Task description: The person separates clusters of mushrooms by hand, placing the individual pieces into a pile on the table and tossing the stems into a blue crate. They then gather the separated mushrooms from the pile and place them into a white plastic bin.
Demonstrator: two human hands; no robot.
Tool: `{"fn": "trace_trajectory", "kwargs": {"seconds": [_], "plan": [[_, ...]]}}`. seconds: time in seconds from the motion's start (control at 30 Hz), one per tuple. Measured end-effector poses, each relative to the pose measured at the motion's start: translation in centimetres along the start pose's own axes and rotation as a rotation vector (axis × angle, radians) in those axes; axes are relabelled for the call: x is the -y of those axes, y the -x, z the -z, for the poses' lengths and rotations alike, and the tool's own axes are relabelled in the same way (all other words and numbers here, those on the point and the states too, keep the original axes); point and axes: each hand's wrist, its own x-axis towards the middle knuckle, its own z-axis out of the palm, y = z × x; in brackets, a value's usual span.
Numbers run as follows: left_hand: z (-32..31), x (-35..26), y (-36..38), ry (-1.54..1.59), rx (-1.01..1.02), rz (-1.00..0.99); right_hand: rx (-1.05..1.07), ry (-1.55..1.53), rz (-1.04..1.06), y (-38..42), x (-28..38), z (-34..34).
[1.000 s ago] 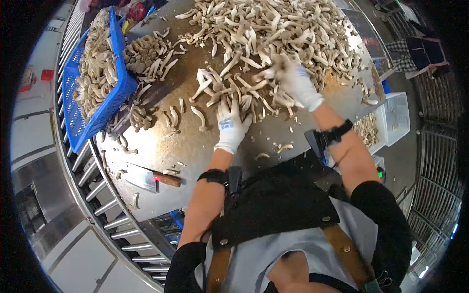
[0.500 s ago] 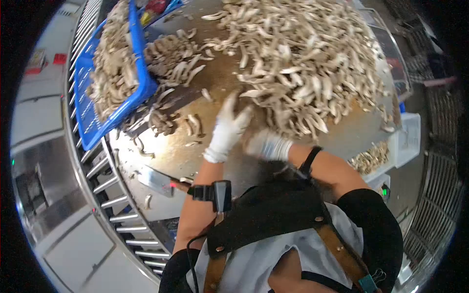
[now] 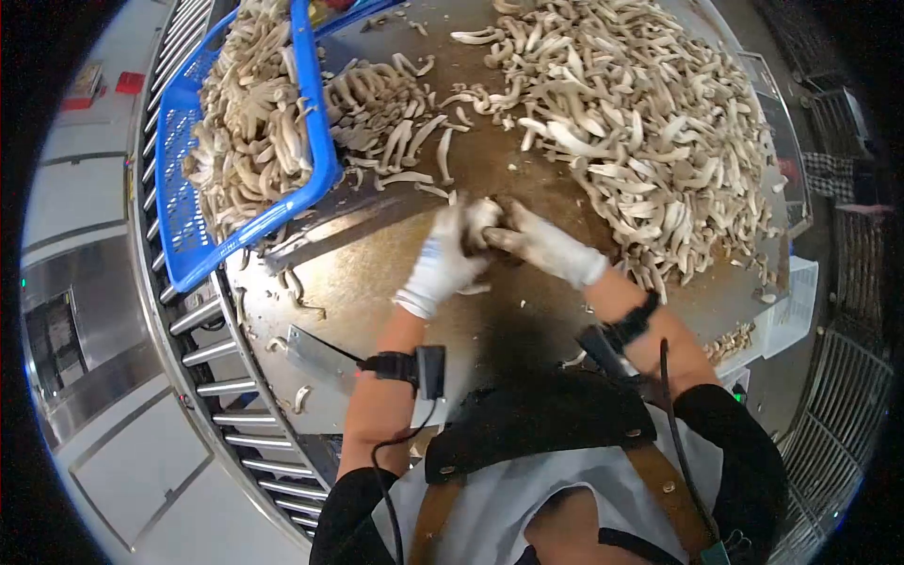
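Observation:
My gloved left hand [image 3: 441, 256] and gloved right hand [image 3: 556, 247] are close together over the middle of the metal table. Between their curled fingers is a small bunch of pale mushrooms [image 3: 484, 218], partly covered by the gloves. The left fingers are a little blurred. To the right, beyond my right hand, spreads a big heap of long cream-and-grey mushrooms [image 3: 650, 141]. A smaller pile of mushrooms [image 3: 377, 108] lies up and left of my hands, with loose ones trailing toward them.
A blue plastic basket [image 3: 247, 247] full of mushrooms stands at the left, beside a roller conveyor [image 3: 218, 386]. A broad-bladed knife [image 3: 320, 356] lies near my left forearm. A white bin [image 3: 789, 306] with mushrooms sits beyond the table's right edge. Scraps dot the metal table [image 3: 377, 254].
My right hand has moved up and away from the big heap's lower edge to meet my left hand. Mushrooms now show between both hands. The whole view has shifted slightly.

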Motion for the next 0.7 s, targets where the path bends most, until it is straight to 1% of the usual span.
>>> {"fn": "trace_trajectory", "kwargs": {"seconds": [0.03,0.07,0.1,0.13,0.17,0.2,0.23,0.27,0.3,0.33,0.37,0.4,0.47,0.57,0.67,0.7], "plan": [[-1.4,-0.4,0.3,-0.08,-0.022,-0.082,0.051,-0.169,-0.035,-0.2,1.4,-0.4],[-2.2,-0.7,0.6,-0.164,-0.048,-0.163,0.102,-0.323,-0.076,0.7,2.7,1.0],[-1.7,-1.8,1.3,-0.327,-0.133,-0.222,0.157,-0.48,-0.115,1.7,6.0,2.5],[-0.7,-2.8,2.2,-0.49,-0.222,-0.278,0.166,-0.559,-0.132,3.0,7.7,3.8],[-0.5,-2.5,3.1,-0.478,-0.374,-0.301,0.096,-0.532,-0.066,3.8,7.2,4.3],[-0.1,-3.5,4.2,-0.321,-0.466,-0.124,0.024,-0.502,0.004,4.5,6.9,5.0],[-0.5,-5.0,5.1,0.221,-0.461,0.022,-0.066,-0.472,-0.024,5.7,7.6,5.5],[-1.1,-6.4,5.8,0.762,-0.418,0.169,-0.105,-0.596,-0.022,7.1,8.0,5.2],[-2.8,-5.1,6.4,1.148,-0.265,0.339,-0.139,-0.72,-0.02,8.5,8.2,4.4],[-3.3,-6.4,6.4,1.522,-0.088,0.516,-0.165,-0.844,-0.02,9.4,7.7,3.8],[-4.0,-7.9,6.9,1.566,0.028,0.388,-0.051,-0.885,-0.013,9.9,6.8,2.7],[-4.0,-8.8,6.4,1.576,0.1,0.239,0.065,-0.919,-0.01,10.4,6.1,1.6],[-4.2,-8.8,6.1,1.47,0.04,0.191,-0.095,-0.824,-0.106,12.1,6.2,1.4],[-3.0,-14.2,7.8,1.333,0.053,0.14,-0.051,-0.62,0.022,13.7,8.1,2.9],[-3.4,-15.0,8.0,1.231,-0.117,0.196,-0.21,-0.181,0.08,15.3,10.7,4.8],[-4.1,-13.2,8.0,1.296,-0.19,0.237,-0.264,-0.566,0.112,15.1,9.6,4.4]]}}
